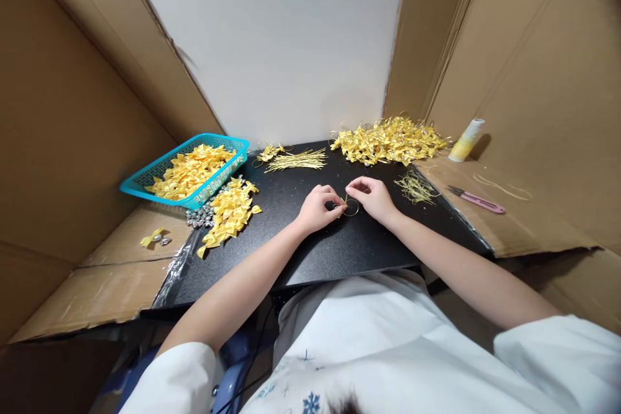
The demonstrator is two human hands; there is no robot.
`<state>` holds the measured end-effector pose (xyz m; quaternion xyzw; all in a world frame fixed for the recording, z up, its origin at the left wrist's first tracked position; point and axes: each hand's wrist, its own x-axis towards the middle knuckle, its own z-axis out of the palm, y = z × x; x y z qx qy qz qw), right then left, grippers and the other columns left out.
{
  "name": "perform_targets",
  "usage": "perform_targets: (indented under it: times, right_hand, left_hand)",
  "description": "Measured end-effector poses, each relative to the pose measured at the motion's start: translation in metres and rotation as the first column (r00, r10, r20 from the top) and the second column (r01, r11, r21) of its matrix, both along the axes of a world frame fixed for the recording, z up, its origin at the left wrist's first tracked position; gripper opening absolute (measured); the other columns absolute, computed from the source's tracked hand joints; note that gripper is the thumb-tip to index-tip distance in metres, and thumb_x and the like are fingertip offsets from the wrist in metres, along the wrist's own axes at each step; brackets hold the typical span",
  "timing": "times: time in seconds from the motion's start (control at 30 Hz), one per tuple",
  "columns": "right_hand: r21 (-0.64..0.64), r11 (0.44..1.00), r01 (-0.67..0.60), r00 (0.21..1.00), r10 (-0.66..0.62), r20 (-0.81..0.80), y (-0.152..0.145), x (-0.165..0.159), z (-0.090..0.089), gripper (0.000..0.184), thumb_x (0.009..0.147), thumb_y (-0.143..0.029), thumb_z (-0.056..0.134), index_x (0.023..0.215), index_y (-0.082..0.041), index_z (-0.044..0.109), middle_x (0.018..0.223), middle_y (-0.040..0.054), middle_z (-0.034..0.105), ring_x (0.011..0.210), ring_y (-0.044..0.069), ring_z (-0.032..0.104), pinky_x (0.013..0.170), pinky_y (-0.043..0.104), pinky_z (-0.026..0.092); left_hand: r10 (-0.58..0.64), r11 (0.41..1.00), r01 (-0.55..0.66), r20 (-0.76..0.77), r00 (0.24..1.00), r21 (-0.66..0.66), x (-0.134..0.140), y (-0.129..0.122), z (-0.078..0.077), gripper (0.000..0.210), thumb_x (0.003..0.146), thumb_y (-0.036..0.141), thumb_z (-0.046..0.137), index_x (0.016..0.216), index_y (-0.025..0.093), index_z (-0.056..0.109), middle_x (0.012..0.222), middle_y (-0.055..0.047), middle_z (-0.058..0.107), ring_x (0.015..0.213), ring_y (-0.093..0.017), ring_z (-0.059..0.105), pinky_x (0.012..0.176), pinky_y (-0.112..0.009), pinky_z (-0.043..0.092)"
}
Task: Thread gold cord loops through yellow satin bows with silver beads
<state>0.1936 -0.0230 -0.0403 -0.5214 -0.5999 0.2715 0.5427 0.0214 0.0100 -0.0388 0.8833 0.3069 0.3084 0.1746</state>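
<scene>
Over the middle of the black table (310, 259), my left hand (321, 208) is closed in a pinch on a thin gold cord (358, 208), which curves into a loop below the fingers. Just to its right, my right hand (372, 197) has thumb and forefinger pressed together near the cord's upper end. Whether a strand lies between those right fingertips is too small to make out. Beyond my hands lies a bundle of straight gold cords (297, 160). A pile of yellow ribbon bows (230, 213) spreads to the left, beside small silver bells (200, 215).
At the left, a turquoise basket (127, 187) holds yellow bows. Finished-looking bows with cord loops (392, 141) are heaped at the back right. Cord scraps (416, 187), pink-handled thread snips (478, 200) and a spool (466, 141) are on the right. Cardboard walls (533, 77) enclose both sides.
</scene>
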Motion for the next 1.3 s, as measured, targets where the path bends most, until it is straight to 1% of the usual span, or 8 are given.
perform_targets:
  times: [0.17, 0.27, 0.4, 0.57, 0.7, 1.03, 1.17, 1.3]
  right_hand:
    - [-0.002, 1.0, 0.012, 1.0, -0.012, -0.012, 0.0, -0.001, 0.0, 0.018, 0.071, -0.036, 0.064, 0.07, -0.017, 0.065, 0.068, 0.003, 0.065, 0.062, 0.015, 0.054, 0.061, 0.028, 0.042]
    - [-0.004, 1.0, 0.011, 1.0, -0.011, -0.021, -0.001, -0.002, 0.0, 0.017, 0.07, -0.034, 0.064, 0.07, -0.017, 0.065, 0.069, 0.0031, 0.065, 0.062, 0.015, 0.054, 0.061, 0.029, 0.043]
    - [-0.013, 1.0, -0.01, 1.0, 0.01, -0.024, -0.002, -0.002, 0.002, 0.015, 0.07, -0.033, 0.065, 0.069, -0.017, 0.065, 0.068, 0.0026, 0.066, 0.062, 0.014, 0.055, 0.061, 0.028, 0.043]
    - [-0.01, 1.0, -0.011, 1.0, 0.011, -0.015, -0.002, -0.002, 0.002, 0.017, 0.07, -0.035, 0.064, 0.069, -0.018, 0.064, 0.068, 0.0026, 0.066, 0.061, 0.014, 0.054, 0.06, 0.028, 0.043]
    - [-0.003, 1.0, 0.009, 1.0, -0.009, -0.003, -0.001, -0.002, 0.001, 0.017, 0.071, -0.035, 0.064, 0.07, -0.018, 0.065, 0.069, 0.0029, 0.066, 0.062, 0.014, 0.054, 0.06, 0.028, 0.042]
    - [0.004, 1.0, 0.011, 1.0, -0.011, -0.001, -0.001, -0.001, 0.0, 0.016, 0.072, -0.033, 0.064, 0.07, -0.018, 0.065, 0.07, 0.0027, 0.066, 0.062, 0.014, 0.054, 0.06, 0.028, 0.043]
    - [0.011, 1.0, 0.014, 1.0, -0.014, 0.004, 0.0, -0.001, 0.0, 0.016, 0.072, -0.034, 0.064, 0.07, -0.018, 0.065, 0.07, 0.0029, 0.066, 0.063, 0.015, 0.054, 0.061, 0.028, 0.043]
    - [0.009, 1.0, 0.014, 1.0, -0.015, 0.017, -0.001, -0.001, 0.0, 0.016, 0.072, -0.034, 0.064, 0.069, -0.018, 0.065, 0.07, 0.0029, 0.066, 0.062, 0.015, 0.054, 0.06, 0.028, 0.043]
  left_hand:
    - [0.063, 0.998, -0.062, 0.11, 0.992, -0.012, -0.002, -0.001, 0.005, 0.014, 0.071, 0.01, 0.059, 0.079, 0.018, 0.068, 0.084, -0.003, 0.063, 0.085, -0.018, 0.055, 0.08, -0.031, 0.044]
    - [0.049, 0.998, -0.04, 0.168, 0.985, -0.056, -0.001, 0.001, 0.006, 0.01, 0.076, 0.017, 0.061, 0.082, 0.018, 0.068, 0.085, -0.003, 0.064, 0.083, -0.017, 0.055, 0.073, -0.028, 0.043]
    - [-0.039, 0.992, 0.055, 0.142, 0.989, -0.112, 0.004, 0.003, 0.002, 0.011, 0.078, 0.029, 0.066, 0.081, 0.018, 0.07, 0.081, -0.002, 0.067, 0.074, -0.015, 0.053, 0.069, -0.026, 0.041]
    - [0.021, 0.967, 0.01, 0.119, 0.993, -0.254, 0.006, 0.005, -0.002, 0.015, 0.077, 0.032, 0.067, 0.077, 0.017, 0.071, 0.067, 0.0, 0.063, 0.06, -0.011, 0.047, 0.059, -0.024, 0.036]
    - [0.019, 0.947, 0.021, 0.122, 0.992, -0.32, 0.004, 0.007, -0.004, 0.018, 0.078, 0.033, 0.066, 0.078, 0.016, 0.071, 0.059, 0.002, 0.058, 0.051, -0.008, 0.041, 0.051, -0.022, 0.03]
    - [-0.036, 0.912, 0.107, 0.184, 0.982, -0.396, 0.004, 0.006, -0.006, 0.02, 0.077, 0.034, 0.066, 0.081, 0.014, 0.067, 0.068, -0.001, 0.067, 0.052, -0.007, 0.046, 0.05, -0.02, 0.033]
    - [-0.055, 0.92, 0.116, 0.172, 0.984, -0.375, 0.003, 0.005, -0.004, 0.019, 0.078, 0.033, 0.065, 0.083, 0.015, 0.066, 0.07, -0.001, 0.068, 0.053, -0.008, 0.048, 0.052, -0.021, 0.035]
    - [-0.068, 0.966, 0.089, 0.092, 0.993, -0.243, 0.002, 0.002, 0.001, 0.012, 0.077, 0.028, 0.065, 0.082, 0.017, 0.065, 0.073, 0.0, 0.07, 0.061, -0.011, 0.054, 0.059, -0.023, 0.038]
